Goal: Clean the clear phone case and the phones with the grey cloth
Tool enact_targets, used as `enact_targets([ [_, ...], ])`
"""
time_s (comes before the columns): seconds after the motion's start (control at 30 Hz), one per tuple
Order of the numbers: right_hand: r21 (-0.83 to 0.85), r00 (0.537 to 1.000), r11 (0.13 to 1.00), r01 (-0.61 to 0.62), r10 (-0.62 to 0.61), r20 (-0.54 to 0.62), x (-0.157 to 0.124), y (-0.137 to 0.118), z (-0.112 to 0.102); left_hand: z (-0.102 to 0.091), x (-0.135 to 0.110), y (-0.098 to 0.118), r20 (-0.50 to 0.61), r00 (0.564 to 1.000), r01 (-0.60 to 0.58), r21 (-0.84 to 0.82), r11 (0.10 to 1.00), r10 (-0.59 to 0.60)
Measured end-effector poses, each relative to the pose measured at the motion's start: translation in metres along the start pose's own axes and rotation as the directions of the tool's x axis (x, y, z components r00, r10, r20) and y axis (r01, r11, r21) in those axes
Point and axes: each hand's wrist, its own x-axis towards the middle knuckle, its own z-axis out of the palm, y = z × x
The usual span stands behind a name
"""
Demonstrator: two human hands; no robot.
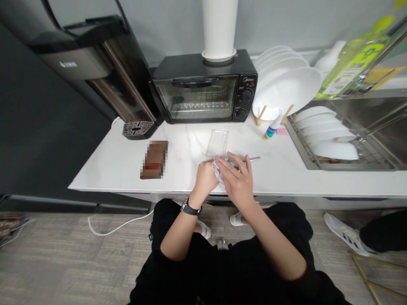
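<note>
My left hand point(203, 176), with a black watch point(190, 207) on its wrist, grips a crumpled pale grey cloth point(218, 170) at the counter's front edge. My right hand point(237, 180) lies over the cloth and a slim metallic object point(252, 159), whose pinkish end sticks out to the right; most of it is hidden, so I cannot tell what it is. Just beyond my hands, a clear plastic case point(217, 143) lies flat on the white marble counter point(184, 178). To the left lies a flat brown rectangular item point(154, 159), blurred by pixelation.
A black toaster oven point(197, 95) stands behind the hands, and a black appliance point(95, 63) stands left. A small spray bottle point(271, 127) stands beside white plates in a wooden rack point(286, 84). More plates fill a wire rack point(324, 135) in a steel sink point(359, 135) at right.
</note>
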Motion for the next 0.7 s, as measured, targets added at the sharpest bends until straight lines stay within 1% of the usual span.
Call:
enact_targets([
  [0.1, -0.041, 1.000, 0.999, 0.003, -0.003, 0.012, -0.003, 0.017, -0.011, 0.000, 0.001, 0.002, -0.008, 1.000, -0.003, -0.057, 0.998, 0.003],
  [0.23, -0.098, 0.999, 0.994, -0.041, 0.040, -0.011, -0.011, 0.054, -0.032, 0.001, 0.001, 0.004, -0.018, 1.000, -0.011, -0.179, 0.984, 0.008],
  [0.37, -0.133, 0.997, 0.988, -0.072, 0.069, -0.029, -0.018, 0.083, -0.045, 0.001, 0.000, 0.004, -0.025, 1.000, -0.002, -0.235, 0.972, -0.004],
  [0.47, -0.130, 0.996, 0.988, -0.085, 0.080, -0.040, -0.022, 0.090, -0.048, 0.001, 0.000, 0.004, -0.028, 1.000, -0.005, -0.255, 0.967, -0.003],
  [0.7, -0.116, 0.994, 0.988, -0.103, 0.099, -0.036, -0.023, 0.087, -0.045, 0.001, -0.001, 0.003, -0.031, 1.000, -0.006, -0.236, 0.972, -0.001],
])
